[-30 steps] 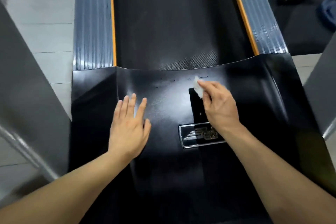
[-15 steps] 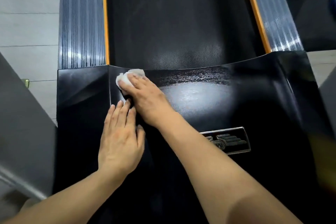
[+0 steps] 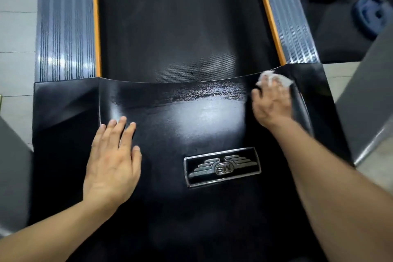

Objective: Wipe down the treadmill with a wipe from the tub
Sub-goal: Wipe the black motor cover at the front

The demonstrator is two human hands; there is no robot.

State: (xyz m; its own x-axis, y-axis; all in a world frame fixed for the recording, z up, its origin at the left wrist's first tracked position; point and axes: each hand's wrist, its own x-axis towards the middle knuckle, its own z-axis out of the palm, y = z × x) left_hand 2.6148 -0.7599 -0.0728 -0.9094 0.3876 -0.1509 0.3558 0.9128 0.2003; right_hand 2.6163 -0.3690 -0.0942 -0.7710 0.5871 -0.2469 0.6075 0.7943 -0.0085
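The treadmill's glossy black motor cover [image 3: 170, 208] fills the lower view, with a silver winged badge [image 3: 222, 167] on it. A wet streak [image 3: 208, 91] runs along its far edge. My right hand [image 3: 271, 103] presses a crumpled white wipe [image 3: 274, 77] against the cover's far right corner, fingers curled over the wipe. My left hand [image 3: 112, 161] lies flat on the cover's left part, fingers straight. Beyond the cover runs the black belt [image 3: 174, 19]. The tub is out of view.
Ribbed grey side rails with orange strips flank the belt, left rail [image 3: 66, 23] and right rail [image 3: 291, 25]. Grey treadmill uprights stand at the left [image 3: 12, 172] and right [image 3: 365, 102]. A blue weight plate [image 3: 372, 15] lies on the dark floor mat at far right.
My right hand has swept the wipe from the cover's far left corner across to its far right corner, leaving a longer wet streak. My left hand has stayed flat on the cover.
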